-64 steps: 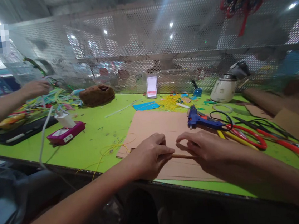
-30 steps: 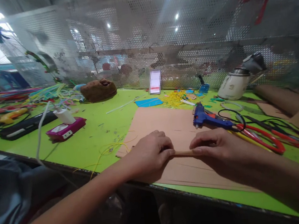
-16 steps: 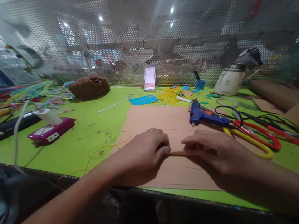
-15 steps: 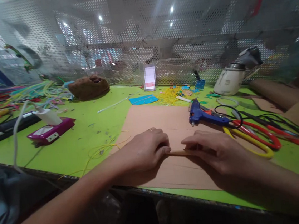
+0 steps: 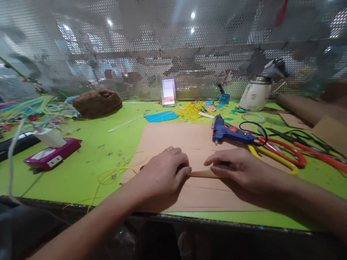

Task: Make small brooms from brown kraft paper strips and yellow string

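Observation:
Between my two hands lies a thin tan strip (image 5: 204, 174), low over a large sheet of light brown paper (image 5: 174, 140). My left hand (image 5: 168, 172) is closed on the strip's left end, thumb against curled fingers. My right hand (image 5: 240, 168) pinches its right end between thumb and fingers. The strip's ends are hidden by the fingers. A blue glue gun (image 5: 230, 134) rests on the paper's right part, just beyond my right hand. Yellow-handled scissors (image 5: 277, 160) lie to the right of that hand.
Red-handled tools (image 5: 324, 158) and dark cables lie at the right. A white bottle (image 5: 255, 94) stands behind them. Yellow scraps (image 5: 194, 110) and a blue piece (image 5: 161, 116) lie at the back. A purple power socket (image 5: 54, 155) and a brown lump (image 5: 97, 104) are on the left.
The camera view has shifted slightly, moving the table items left in the picture. More of the tan strip shows at my right fingers, whose fingertips are nearer the thumb.

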`<action>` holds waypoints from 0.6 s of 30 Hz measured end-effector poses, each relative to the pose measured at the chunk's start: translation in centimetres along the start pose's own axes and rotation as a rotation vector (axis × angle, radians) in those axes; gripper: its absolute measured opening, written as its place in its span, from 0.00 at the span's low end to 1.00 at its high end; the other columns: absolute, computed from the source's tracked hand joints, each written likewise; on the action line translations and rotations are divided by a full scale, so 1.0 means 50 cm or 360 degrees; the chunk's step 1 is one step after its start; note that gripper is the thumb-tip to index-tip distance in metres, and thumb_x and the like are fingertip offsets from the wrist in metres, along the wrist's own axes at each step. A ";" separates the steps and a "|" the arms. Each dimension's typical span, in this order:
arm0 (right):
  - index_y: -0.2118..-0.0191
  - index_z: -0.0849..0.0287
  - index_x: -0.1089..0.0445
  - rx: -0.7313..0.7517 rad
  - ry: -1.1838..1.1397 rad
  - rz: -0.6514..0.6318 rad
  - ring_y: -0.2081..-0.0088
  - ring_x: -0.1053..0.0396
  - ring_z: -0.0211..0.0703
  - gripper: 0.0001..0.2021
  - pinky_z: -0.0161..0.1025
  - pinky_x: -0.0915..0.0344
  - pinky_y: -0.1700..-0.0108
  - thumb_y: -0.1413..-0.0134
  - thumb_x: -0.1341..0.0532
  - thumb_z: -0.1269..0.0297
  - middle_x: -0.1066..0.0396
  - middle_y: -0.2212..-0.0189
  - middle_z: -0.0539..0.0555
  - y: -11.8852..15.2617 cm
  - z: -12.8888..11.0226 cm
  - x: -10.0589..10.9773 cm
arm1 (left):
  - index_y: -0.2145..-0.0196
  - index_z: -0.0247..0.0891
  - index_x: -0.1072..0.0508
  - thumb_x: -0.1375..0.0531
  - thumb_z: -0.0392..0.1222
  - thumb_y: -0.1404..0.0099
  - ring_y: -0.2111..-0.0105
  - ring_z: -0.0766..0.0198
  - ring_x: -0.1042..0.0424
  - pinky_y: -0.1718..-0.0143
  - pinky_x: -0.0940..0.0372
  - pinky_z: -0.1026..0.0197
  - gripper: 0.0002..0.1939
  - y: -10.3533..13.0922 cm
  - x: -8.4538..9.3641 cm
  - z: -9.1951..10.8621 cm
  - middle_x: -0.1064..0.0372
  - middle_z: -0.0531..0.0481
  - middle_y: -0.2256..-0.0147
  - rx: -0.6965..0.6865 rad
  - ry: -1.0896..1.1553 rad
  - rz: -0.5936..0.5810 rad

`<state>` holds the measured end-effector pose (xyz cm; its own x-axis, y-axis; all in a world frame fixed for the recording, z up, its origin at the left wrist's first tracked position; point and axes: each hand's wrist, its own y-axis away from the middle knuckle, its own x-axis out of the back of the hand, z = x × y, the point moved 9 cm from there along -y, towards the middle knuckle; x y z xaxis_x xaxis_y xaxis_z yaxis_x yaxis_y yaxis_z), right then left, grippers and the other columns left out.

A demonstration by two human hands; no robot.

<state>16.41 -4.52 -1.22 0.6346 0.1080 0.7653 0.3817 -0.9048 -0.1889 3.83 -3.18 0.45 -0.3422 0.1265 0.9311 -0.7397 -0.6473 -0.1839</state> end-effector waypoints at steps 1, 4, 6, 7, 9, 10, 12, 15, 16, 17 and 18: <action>0.57 0.57 0.27 0.0014 0.0028 0.0011 0.65 0.30 0.42 0.11 0.38 0.37 0.63 0.42 0.45 0.67 0.25 0.66 0.53 0.001 0.000 -0.001 | 0.69 0.38 0.34 0.52 0.40 0.32 0.66 0.62 0.38 0.65 0.42 0.60 0.11 0.000 -0.001 -0.004 0.37 0.50 0.68 0.0012 0.0021 0.0012; 0.56 0.58 0.29 0.0062 0.0082 0.0055 0.64 0.31 0.43 0.11 0.38 0.37 0.63 0.42 0.45 0.68 0.26 0.66 0.55 -0.001 -0.003 -0.001 | 0.64 0.40 0.32 0.50 0.39 0.33 0.65 0.63 0.37 0.64 0.42 0.61 0.07 -0.002 -0.004 -0.015 0.36 0.51 0.65 0.0039 0.0085 0.0046; 0.57 0.58 0.29 0.0127 0.0128 0.0099 0.64 0.32 0.42 0.10 0.38 0.37 0.63 0.42 0.45 0.69 0.27 0.66 0.54 -0.005 -0.009 0.001 | 0.63 0.41 0.31 0.49 0.38 0.34 0.65 0.64 0.37 0.64 0.41 0.62 0.07 -0.004 -0.005 -0.015 0.36 0.51 0.64 0.0025 0.0068 0.0066; 0.57 0.58 0.29 0.0166 0.0159 0.0111 0.65 0.32 0.42 0.10 0.38 0.38 0.63 0.41 0.45 0.70 0.28 0.67 0.54 -0.006 -0.013 0.001 | 0.64 0.41 0.31 0.49 0.37 0.34 0.65 0.64 0.37 0.65 0.41 0.62 0.07 -0.004 -0.005 -0.013 0.36 0.51 0.64 0.0013 0.0044 0.0081; 0.58 0.57 0.29 0.0237 0.0217 0.0108 0.65 0.33 0.41 0.09 0.38 0.38 0.63 0.40 0.46 0.70 0.30 0.68 0.53 -0.007 -0.022 -0.002 | 0.66 0.40 0.30 0.49 0.37 0.33 0.65 0.65 0.37 0.65 0.41 0.62 0.09 -0.003 -0.002 -0.006 0.37 0.51 0.65 -0.0023 -0.0006 0.0101; 0.59 0.58 0.29 0.0262 0.0243 0.0099 0.66 0.33 0.41 0.09 0.38 0.39 0.64 0.40 0.46 0.69 0.30 0.68 0.53 -0.006 -0.025 -0.005 | 0.67 0.40 0.30 0.50 0.36 0.33 0.65 0.64 0.38 0.65 0.41 0.63 0.10 -0.002 -0.001 0.000 0.37 0.51 0.65 -0.0049 -0.0032 0.0105; 0.59 0.58 0.29 0.0288 0.0297 0.0086 0.67 0.33 0.41 0.09 0.38 0.39 0.64 0.38 0.47 0.69 0.31 0.68 0.53 -0.003 -0.030 -0.010 | 0.68 0.38 0.30 0.51 0.36 0.32 0.65 0.64 0.38 0.64 0.41 0.62 0.11 0.001 -0.003 0.013 0.38 0.50 0.66 -0.0129 -0.0088 0.0086; 0.59 0.58 0.30 0.0304 0.0361 0.0085 0.67 0.34 0.42 0.10 0.39 0.40 0.64 0.37 0.49 0.69 0.32 0.68 0.54 0.003 -0.034 -0.015 | 0.68 0.36 0.29 0.51 0.38 0.32 0.64 0.62 0.38 0.61 0.41 0.60 0.12 0.007 -0.006 0.026 0.38 0.48 0.66 -0.0248 -0.0157 0.0065; 0.59 0.58 0.30 0.0306 0.0362 0.0097 0.66 0.34 0.42 0.10 0.40 0.39 0.64 0.37 0.49 0.69 0.33 0.67 0.55 0.004 -0.034 -0.014 | 0.67 0.36 0.29 0.50 0.39 0.32 0.63 0.62 0.38 0.61 0.41 0.60 0.12 0.008 -0.006 0.028 0.38 0.47 0.66 -0.0273 -0.0167 0.0063; 0.59 0.58 0.30 0.0311 0.0346 0.0115 0.65 0.34 0.42 0.10 0.40 0.39 0.63 0.37 0.49 0.69 0.33 0.67 0.55 0.006 -0.034 -0.011 | 0.66 0.36 0.29 0.50 0.41 0.32 0.63 0.62 0.38 0.60 0.42 0.60 0.12 0.010 -0.007 0.029 0.38 0.47 0.65 -0.0286 -0.0171 0.0062; 0.59 0.59 0.31 0.0322 0.0317 0.0136 0.65 0.34 0.42 0.09 0.40 0.39 0.63 0.37 0.49 0.69 0.33 0.66 0.55 0.008 -0.034 -0.007 | 0.65 0.36 0.28 0.49 0.42 0.32 0.63 0.61 0.38 0.61 0.41 0.60 0.12 0.010 -0.008 0.028 0.38 0.47 0.65 -0.0291 -0.0172 0.0061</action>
<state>15.19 -5.64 -0.51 0.5333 -0.0663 0.8433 0.4715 -0.8044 -0.3615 4.42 -4.62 0.43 -0.3154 0.0167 0.9488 -0.8233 -0.5019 -0.2649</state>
